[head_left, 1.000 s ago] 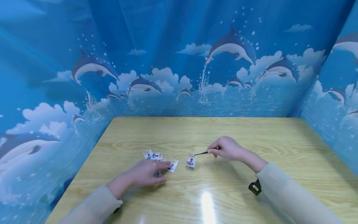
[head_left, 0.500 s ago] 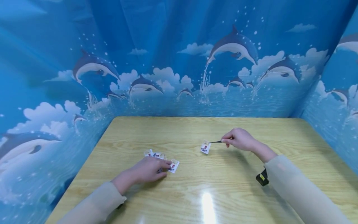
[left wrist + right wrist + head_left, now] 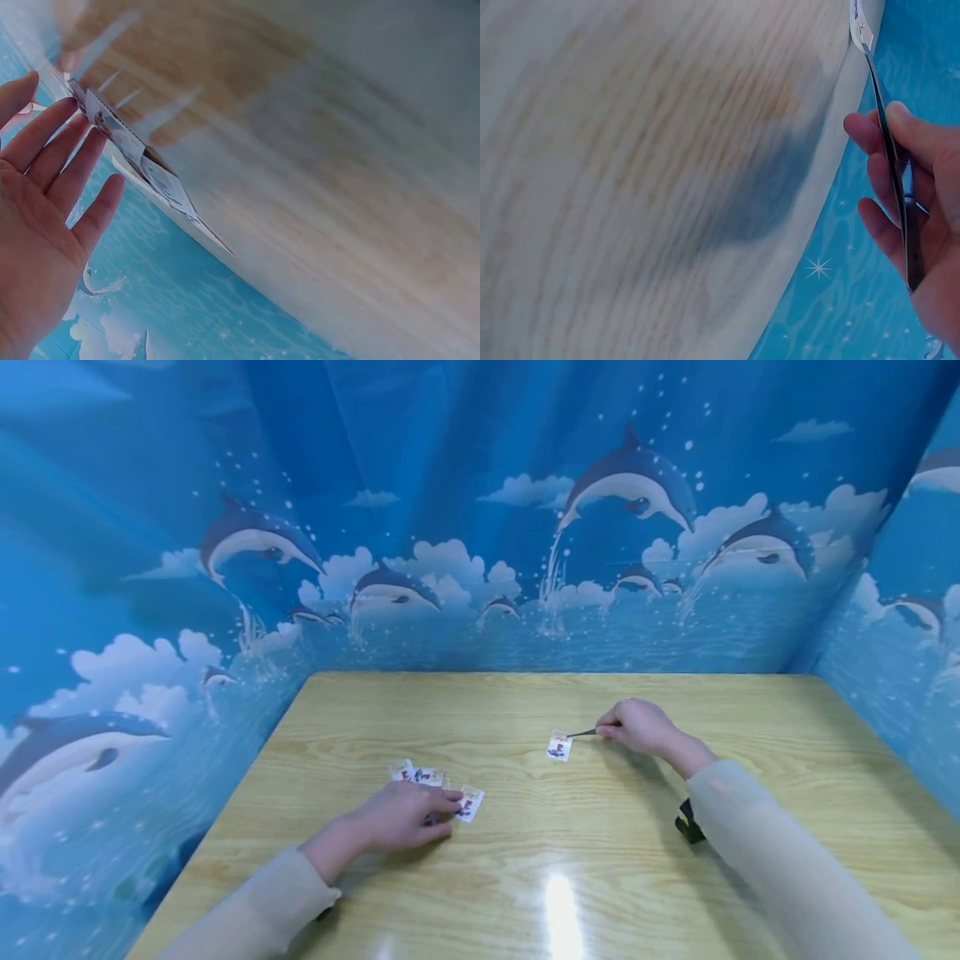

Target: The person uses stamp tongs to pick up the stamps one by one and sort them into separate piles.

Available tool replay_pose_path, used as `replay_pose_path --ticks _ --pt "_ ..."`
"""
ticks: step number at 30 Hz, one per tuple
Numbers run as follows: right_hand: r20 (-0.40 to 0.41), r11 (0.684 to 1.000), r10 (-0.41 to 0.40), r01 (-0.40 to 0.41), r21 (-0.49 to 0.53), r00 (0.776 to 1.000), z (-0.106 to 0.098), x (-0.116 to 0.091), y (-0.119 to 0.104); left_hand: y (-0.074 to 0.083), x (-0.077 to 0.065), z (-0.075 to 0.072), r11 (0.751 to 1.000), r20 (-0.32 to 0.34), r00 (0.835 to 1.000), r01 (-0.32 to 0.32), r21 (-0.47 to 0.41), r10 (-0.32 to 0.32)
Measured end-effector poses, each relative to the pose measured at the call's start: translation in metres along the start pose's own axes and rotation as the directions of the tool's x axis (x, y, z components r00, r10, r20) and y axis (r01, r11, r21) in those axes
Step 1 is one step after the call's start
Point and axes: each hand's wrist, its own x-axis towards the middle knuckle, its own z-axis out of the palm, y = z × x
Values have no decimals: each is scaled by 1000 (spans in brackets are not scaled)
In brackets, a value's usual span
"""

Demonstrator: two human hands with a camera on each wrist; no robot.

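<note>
My right hand (image 3: 641, 727) pinches a pair of dark tweezers (image 3: 889, 150) between thumb and fingers. The tweezers' tips meet the upper right corner of a small white printed card (image 3: 558, 746), which appears to lie flat on the table. To the left, my left hand (image 3: 408, 816) rests over a loose cluster of similar cards (image 3: 429, 776), its fingers fairly straight. One card (image 3: 471, 804) sticks out by its fingertips, and part of the cluster is hidden under the hand. In the left wrist view the fingers touch the edge of the overlapping cards (image 3: 120, 135).
The wood-grain table (image 3: 480, 877) reaches back to a blue curtain (image 3: 465, 635) printed with dolphins, which also encloses the left and right sides. A bright light reflection lies on the front of the tabletop. Black straps show at both wrists.
My right hand has carried the card in the tweezers right and away from me; it was tilted and now looks flat on the table. The left hand has barely shifted on the cluster.
</note>
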Motion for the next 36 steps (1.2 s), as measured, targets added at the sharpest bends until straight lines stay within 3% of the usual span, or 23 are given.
replay_pose_path --ticks 5,16,36 --pt "-20 998 10 -11 -62 1000 3 10 6 0 0 1 1000 0 1000 8 8 -8" --pt "-30 996 14 -17 -88 999 6 35 13 2 -1 -1 1000 22 999 26 2 -26" --pt "-31 998 27 -29 -48 999 8 59 17 0 0 1 999 21 999 32 -11 -32"
